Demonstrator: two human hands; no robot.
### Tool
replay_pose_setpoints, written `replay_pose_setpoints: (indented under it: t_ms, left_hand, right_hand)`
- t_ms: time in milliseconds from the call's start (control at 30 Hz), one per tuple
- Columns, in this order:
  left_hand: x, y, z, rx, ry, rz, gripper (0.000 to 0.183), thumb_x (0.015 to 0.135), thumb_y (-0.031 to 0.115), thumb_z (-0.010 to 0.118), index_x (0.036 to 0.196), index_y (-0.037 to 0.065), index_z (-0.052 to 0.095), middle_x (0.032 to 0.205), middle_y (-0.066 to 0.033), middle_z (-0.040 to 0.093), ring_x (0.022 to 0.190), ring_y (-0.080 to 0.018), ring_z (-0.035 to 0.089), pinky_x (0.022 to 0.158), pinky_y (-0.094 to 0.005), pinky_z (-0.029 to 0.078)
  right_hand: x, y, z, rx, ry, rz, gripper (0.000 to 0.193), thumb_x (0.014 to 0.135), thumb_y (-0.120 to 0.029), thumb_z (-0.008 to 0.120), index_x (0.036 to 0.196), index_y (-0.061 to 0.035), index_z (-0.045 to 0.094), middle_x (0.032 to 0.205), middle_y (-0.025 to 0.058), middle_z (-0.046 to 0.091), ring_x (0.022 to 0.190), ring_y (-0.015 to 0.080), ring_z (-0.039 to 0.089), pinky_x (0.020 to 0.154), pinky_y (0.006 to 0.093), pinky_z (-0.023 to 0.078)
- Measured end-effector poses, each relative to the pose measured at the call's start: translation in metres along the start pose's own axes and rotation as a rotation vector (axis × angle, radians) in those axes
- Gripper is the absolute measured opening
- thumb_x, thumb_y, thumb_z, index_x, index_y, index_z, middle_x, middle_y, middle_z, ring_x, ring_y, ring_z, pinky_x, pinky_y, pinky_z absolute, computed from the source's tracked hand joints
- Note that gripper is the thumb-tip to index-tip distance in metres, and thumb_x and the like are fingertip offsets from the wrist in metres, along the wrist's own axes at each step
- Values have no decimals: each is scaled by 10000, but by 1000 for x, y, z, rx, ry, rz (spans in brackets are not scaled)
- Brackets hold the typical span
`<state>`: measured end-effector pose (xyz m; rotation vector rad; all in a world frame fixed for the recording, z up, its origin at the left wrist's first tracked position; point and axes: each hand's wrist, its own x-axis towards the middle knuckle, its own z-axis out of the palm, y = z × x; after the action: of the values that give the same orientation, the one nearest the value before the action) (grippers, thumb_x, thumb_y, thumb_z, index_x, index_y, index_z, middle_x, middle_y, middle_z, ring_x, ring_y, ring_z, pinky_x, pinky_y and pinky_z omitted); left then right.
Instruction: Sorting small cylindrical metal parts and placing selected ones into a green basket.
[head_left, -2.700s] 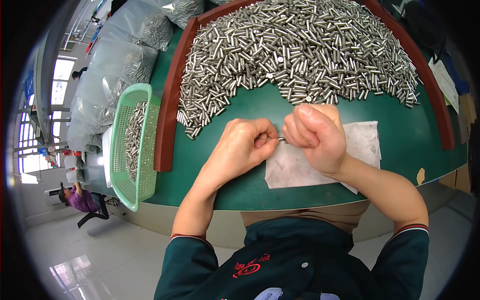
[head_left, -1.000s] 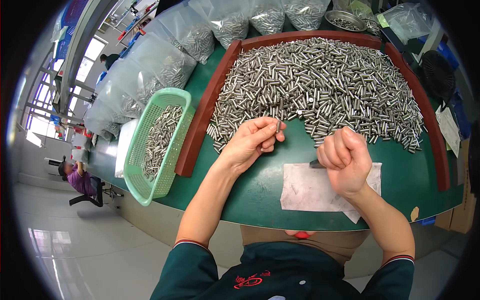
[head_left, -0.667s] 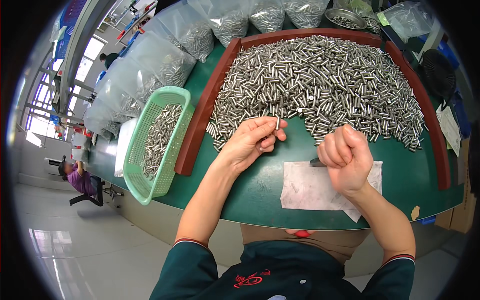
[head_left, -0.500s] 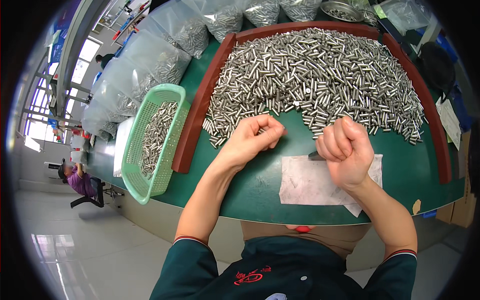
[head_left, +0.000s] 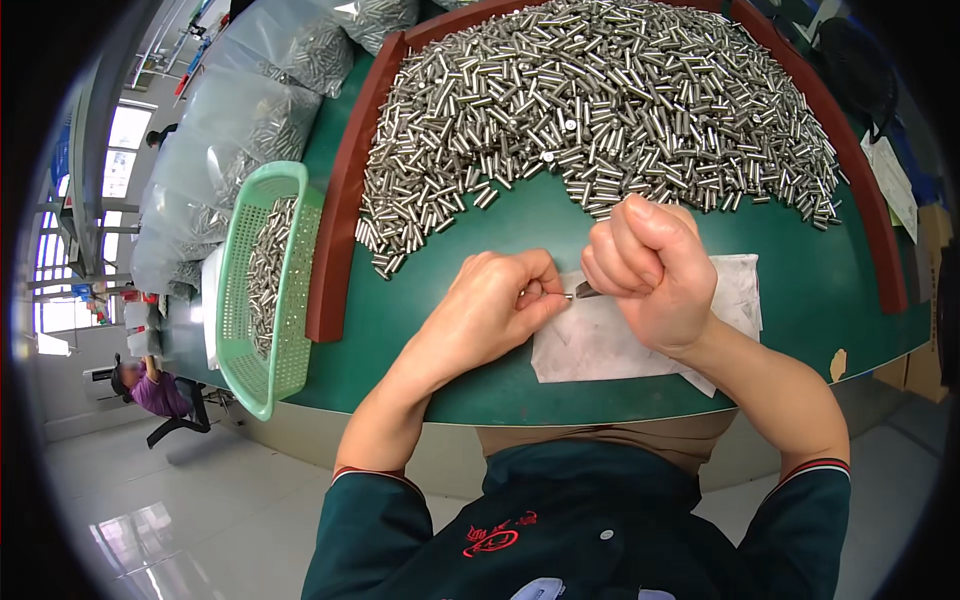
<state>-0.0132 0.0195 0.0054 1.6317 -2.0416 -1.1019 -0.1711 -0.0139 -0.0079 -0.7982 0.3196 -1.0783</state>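
Observation:
My left hand (head_left: 490, 310) is closed in a pinch, with the end of a small metal pin (head_left: 568, 296) showing at its fingertips. My right hand (head_left: 655, 275) makes a fist around a dark, narrow, blade-like tool (head_left: 586, 290). Only the tool's tip shows; the rest is hidden in the fist. Tip and pin are very close together, and I cannot tell whether they touch. Beneath both lies a stained whitish cloth (head_left: 640, 345) on the green table (head_left: 470, 400). Beyond my hands spreads a big heap of short silvery metal pins (head_left: 600, 110).
Dark red wooden bars (head_left: 340, 230) frame the heap at left, back and right. On the left stands a light green perforated basket (head_left: 290, 370) part filled with pins. Clear plastic bags of pins (head_left: 230, 140) line the table behind it. A seated person (head_left: 160, 390) is far left.
My view has shifted, so the heap sits higher. The hands have come closer together over the cloth. The pin end and tool tip now show near each other.

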Motion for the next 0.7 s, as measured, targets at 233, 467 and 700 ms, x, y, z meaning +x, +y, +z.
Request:
replay_pose_setpoints:
  t_ms: [233,467,700]
  left_hand:
    - [0,1,-1,-7,-3,15,126,707,60,640,693,-23,546,541,-44,509,477,-101,444,454,-242,378]
    - [0,1,-1,-17,0,17,129,706,56,645,688,-24,545,549,-54,522,481,-100,446,458,-245,382]
    - [1,2,-1,-31,1,2,111,676,64,632,674,-16,554,577,-120,566,528,-236,558,503,-317,426]
  right_hand:
    - [-3,5,-1,9,-2,27,412,865,-180,325,462,-124,260,406,-28,233,377,72,155,382,235,169]
    - [-4,5,0,-3,6,11,415,866,-183,325,460,-119,263,405,-26,236,379,71,156,384,236,170]
    - [-7,8,3,-37,14,-1,422,869,-184,330,458,-114,265,405,-25,241,377,72,167,385,234,172]
